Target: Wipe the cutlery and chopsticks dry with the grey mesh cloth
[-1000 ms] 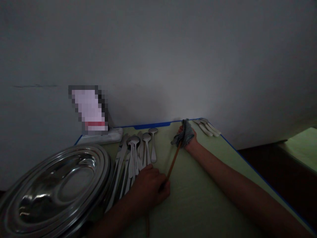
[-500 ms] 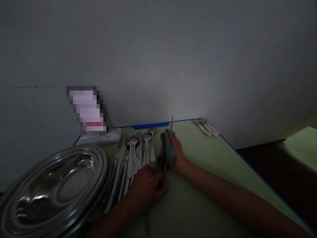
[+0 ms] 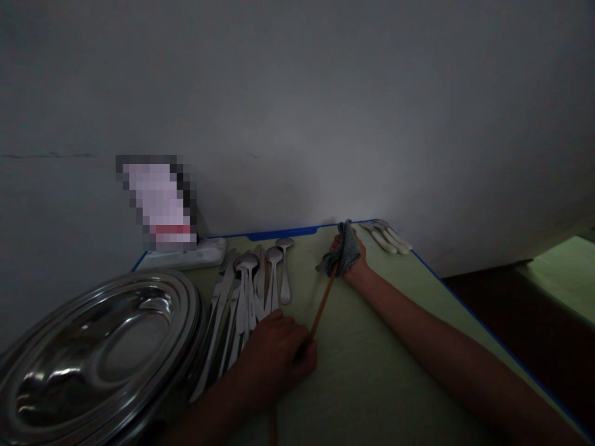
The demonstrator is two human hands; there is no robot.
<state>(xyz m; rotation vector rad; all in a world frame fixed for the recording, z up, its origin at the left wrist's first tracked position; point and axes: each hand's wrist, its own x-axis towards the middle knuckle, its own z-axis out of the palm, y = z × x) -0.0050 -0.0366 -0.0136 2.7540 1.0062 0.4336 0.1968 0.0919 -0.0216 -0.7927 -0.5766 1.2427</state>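
Note:
My left hand [image 3: 283,347] is closed on a thin brown wooden chopstick [image 3: 323,306], which slants up and away from me. A grey-green checked cloth [image 3: 344,251] is bunched in my right hand [image 3: 357,257], and its fingers are closed around it. The chopstick's far end disappears into this cloth. Below my left hand a brown stick end [image 3: 273,427] shows; whether it belongs to the same chopstick I cannot tell. Beside my left hand lie several metal spoons [image 3: 248,263] and table knives [image 3: 223,288]. Pale-handled forks [image 3: 385,238] rest just beyond my right hand.
A stack of oval metal platters [image 3: 183,291] takes up the table's left side. Behind it a blurred-out phone-like screen [image 3: 155,198] stands on a white base [image 3: 204,254]. The pale green table [image 3: 395,371] has a blue edge and meets a grey wall [image 3: 302,124].
My right hand has moved with the cloth up along the chopstick, away from my left hand. The chopstick's far tip, which showed above the cloth, is now covered. My left hand has hardly moved.

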